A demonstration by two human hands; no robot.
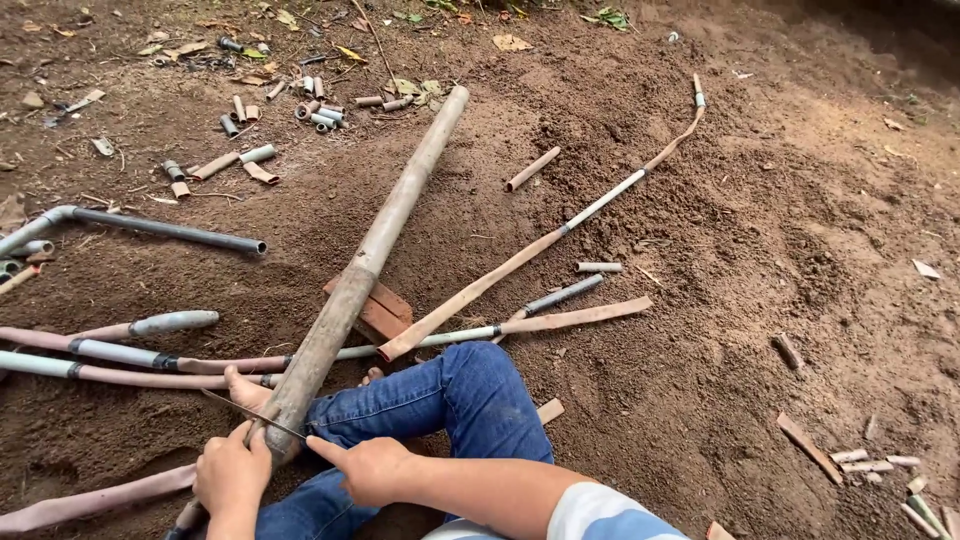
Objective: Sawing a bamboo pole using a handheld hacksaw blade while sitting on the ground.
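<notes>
Both hands grip saw blade across pipe.

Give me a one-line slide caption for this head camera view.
Seated on bare soil, a person steadies a long muddy pipe with the left hand while the right hand draws a thin blade across it.

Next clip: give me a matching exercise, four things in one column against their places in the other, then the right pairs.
Things:
1. Long thick muddy pole
2. Reddish brick
3. Thin metal saw blade
4. Short grey pipe offcuts

Places:
A. Scattered on the soil at upper left
B. Across the pole's near end, between left hand and right hand
C. Under the pole's middle
D. Running diagonally from the hands to top centre

Pairs: 1-D, 2-C, 3-B, 4-A
</notes>
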